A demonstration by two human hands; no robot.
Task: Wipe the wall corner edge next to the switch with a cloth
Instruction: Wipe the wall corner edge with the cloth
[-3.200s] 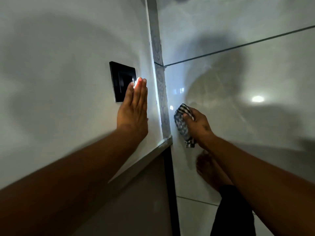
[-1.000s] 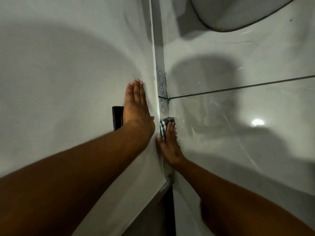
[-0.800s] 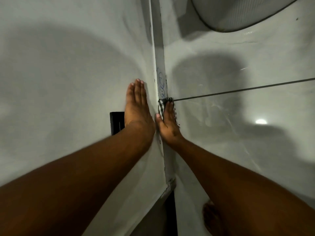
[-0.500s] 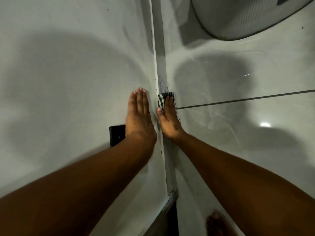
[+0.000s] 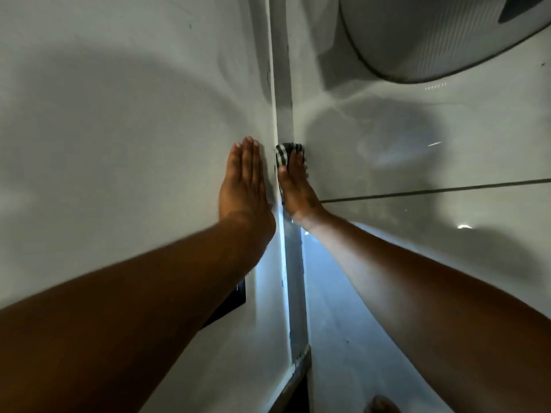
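Observation:
The wall corner edge [image 5: 283, 84] runs up the middle of the head view as a pale vertical strip. My right hand [image 5: 296, 189] presses a black-and-white checked cloth [image 5: 282, 155] flat against that strip, with the cloth showing past my fingertips. My left hand [image 5: 244, 186] lies flat and open on the white wall just left of the edge, fingers together and pointing up. The black switch [image 5: 231, 302] is low on the left wall, mostly hidden behind my left forearm.
A tiled wall [image 5: 417, 162] with a dark grout line [image 5: 432, 190] is to the right of the edge. A large white rounded fixture [image 5: 432, 37] hangs at the top right. A foot [image 5: 381, 405] shows at the bottom edge.
My right hand has slid the cloth upward along the corner edge, from below the grout line to above it. My left hand has moved up the wall past the switch.

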